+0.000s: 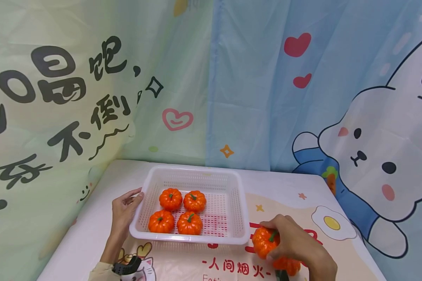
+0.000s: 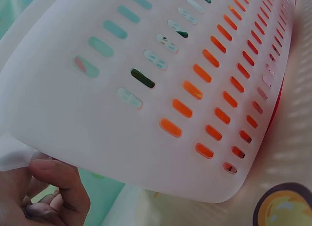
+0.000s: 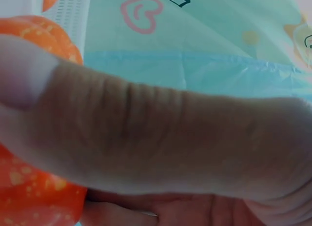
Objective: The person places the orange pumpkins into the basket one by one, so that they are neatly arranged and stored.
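Observation:
A white plastic basket (image 1: 244, 218) with slotted sides holds several small orange pumpkins (image 1: 161, 221) grouped toward its left. At its left rim, my left hand (image 1: 124, 210) pinches the edge between thumb and curled fingers, seen close up in the left wrist view by the hand (image 2: 53, 192). To the right of the basket, my right hand (image 1: 293, 238) grips another orange pumpkin (image 1: 263, 242) with a green stem. Beneath that hand, a further pumpkin (image 1: 291, 267) is partly hidden. The right wrist view has the thumb (image 3: 122, 128) lying across the gripped pumpkin's speckled skin.
A printed cloth (image 1: 183, 257) with red lettering, a fried egg and a cat covers the table. Behind the table hangs a curtain (image 1: 246, 97) with hearts and a rabbit. A dark band (image 1: 126, 266) circles the left wrist.

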The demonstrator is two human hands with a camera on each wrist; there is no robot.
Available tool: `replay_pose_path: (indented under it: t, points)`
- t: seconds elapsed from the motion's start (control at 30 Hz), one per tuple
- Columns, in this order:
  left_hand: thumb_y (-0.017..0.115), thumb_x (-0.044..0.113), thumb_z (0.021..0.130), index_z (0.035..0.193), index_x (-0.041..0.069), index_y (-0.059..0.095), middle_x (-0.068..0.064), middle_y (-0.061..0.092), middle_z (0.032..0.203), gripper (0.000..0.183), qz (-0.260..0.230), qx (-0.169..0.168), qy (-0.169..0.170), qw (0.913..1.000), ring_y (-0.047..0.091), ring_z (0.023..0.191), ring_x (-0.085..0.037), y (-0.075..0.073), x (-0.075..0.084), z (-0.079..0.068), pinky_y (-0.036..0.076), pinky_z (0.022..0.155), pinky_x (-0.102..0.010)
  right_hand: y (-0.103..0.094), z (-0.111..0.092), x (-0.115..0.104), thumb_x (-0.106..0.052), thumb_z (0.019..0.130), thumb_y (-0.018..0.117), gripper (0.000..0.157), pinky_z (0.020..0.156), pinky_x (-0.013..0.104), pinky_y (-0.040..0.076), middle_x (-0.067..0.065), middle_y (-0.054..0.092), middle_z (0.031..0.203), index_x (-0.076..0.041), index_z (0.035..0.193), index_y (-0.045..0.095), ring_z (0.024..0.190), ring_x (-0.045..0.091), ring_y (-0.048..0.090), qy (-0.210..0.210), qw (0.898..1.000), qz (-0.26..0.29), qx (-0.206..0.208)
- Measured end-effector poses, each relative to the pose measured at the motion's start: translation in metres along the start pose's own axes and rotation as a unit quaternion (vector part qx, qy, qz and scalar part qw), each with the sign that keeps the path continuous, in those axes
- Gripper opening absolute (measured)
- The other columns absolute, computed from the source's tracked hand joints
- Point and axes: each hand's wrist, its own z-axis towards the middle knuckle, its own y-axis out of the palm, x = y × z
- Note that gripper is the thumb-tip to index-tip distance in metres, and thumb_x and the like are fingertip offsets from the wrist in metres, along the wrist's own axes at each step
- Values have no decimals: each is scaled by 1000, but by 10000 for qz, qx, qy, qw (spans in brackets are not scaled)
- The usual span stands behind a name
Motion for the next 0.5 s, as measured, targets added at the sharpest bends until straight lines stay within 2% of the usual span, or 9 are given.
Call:
replay_pose_path:
  t: [0.23,0.5]
  points:
    - [72,32,107,141,1,71,-25,76,126,46,22,-16,-29,10000,72,81,-1,0,-1,0,64,74,-19,-9,-2,1,-13,62,106,84,89,45,69,5,69,119,-9,139,75,110,21,59,-335,9992,-203,74]
    - [70,35,108,144,3,70,-28,73,134,48,134,-45,-61,9999,71,82,0,-1,-2,0,63,74,-18,-21,-2,-8,-14,64,106,85,88,43,69,4,71,122,-11,142,74,110,19,61,-438,9986,-264,103]
